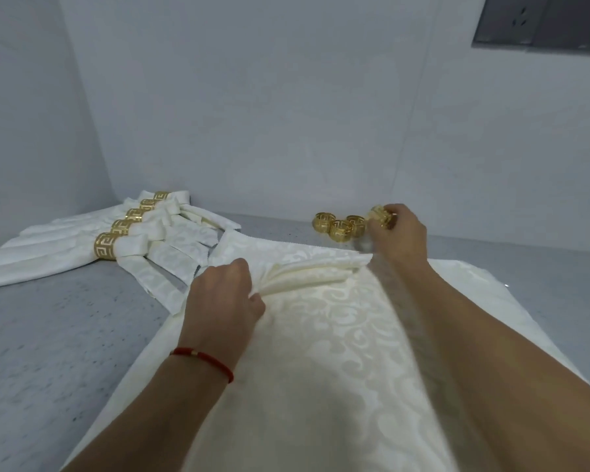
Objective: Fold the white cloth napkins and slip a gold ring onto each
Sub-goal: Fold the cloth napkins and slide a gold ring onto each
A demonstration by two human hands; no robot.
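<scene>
1. We pinch the pleated napkin (307,270) with our left hand (223,294), fingers curled on the gathered folds so the pleats don't spring open.
2. Our right hand (397,233) grips one gold ring (382,216), lifted from the three spare rings (341,228) just beside it, likely to thread next.
3. Five finished napkins (82,247) lie fanned at far left on the grey counter (48,335), out of the working area.

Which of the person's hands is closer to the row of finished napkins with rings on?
The left hand: it grips the pleated napkin just beside the finished napkins. The right hand is farther off, pinching a gold ring.
</scene>
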